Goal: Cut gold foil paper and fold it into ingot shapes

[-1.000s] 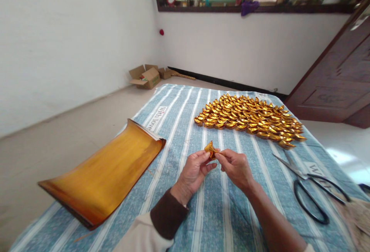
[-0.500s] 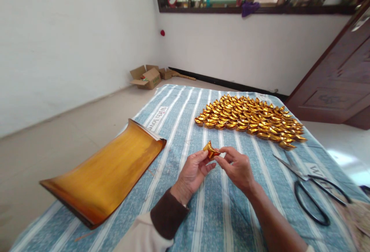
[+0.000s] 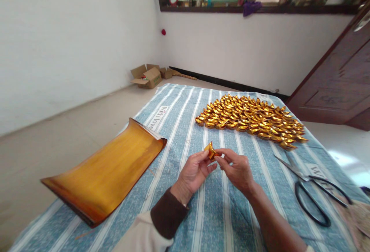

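Note:
A small folded gold paper ingot [image 3: 211,152] is held between both hands above the striped cloth [image 3: 170,136]. My left hand [image 3: 195,171] pinches its left side between thumb and fingers. From the right, my right hand [image 3: 235,167] grips the other side with thumb and index finger; the fingertips cover part of the paper. Beyond the hands lies a wide cluster of gold paper ingots [image 3: 245,117], set in close rows. To the left rests a stack of gold foil paper sheets [image 3: 106,167], its ends curling upward.
Black-handled scissors [image 3: 303,178] lie partly opened at the right, blades pointing toward the ingots. Cardboard boxes [image 3: 147,76] stand on the floor past the table's far left corner. A brown wooden door or panel [image 3: 332,78] slants at the right, and a window ledge [image 3: 208,9] runs along the back.
The right fingers have shifted slightly on the ingot's right side, and both hands keep their grip. The whole view has moved a little; the other things lie as before.

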`<state>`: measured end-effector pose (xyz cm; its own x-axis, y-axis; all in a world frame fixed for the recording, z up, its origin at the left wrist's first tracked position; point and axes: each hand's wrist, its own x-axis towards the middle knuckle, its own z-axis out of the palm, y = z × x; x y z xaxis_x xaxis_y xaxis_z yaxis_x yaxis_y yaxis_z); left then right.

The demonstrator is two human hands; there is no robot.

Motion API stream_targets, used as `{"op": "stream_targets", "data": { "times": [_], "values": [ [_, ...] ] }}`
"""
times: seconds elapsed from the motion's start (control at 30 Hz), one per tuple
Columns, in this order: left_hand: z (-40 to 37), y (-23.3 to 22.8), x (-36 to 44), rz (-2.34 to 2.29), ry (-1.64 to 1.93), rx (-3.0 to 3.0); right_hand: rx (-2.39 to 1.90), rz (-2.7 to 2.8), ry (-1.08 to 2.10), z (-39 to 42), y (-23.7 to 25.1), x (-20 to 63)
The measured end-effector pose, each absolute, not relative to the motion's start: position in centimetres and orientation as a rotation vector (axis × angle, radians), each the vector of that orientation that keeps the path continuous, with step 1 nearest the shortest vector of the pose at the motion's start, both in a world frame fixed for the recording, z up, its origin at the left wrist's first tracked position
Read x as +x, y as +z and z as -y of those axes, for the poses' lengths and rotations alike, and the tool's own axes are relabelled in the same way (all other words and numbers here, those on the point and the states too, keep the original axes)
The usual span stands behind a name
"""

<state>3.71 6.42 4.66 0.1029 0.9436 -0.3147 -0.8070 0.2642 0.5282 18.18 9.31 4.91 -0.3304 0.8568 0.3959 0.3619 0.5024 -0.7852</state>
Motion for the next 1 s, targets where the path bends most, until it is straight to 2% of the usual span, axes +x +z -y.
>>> {"op": "stream_targets", "data": {
  "times": [1.0],
  "values": [
    [-6.43, 4.09, 3.68, -0.641, 1.248, 0.273, -0.891, 1.993, 0.620, -9.19, 4.84, 18.36]
  ]
}}
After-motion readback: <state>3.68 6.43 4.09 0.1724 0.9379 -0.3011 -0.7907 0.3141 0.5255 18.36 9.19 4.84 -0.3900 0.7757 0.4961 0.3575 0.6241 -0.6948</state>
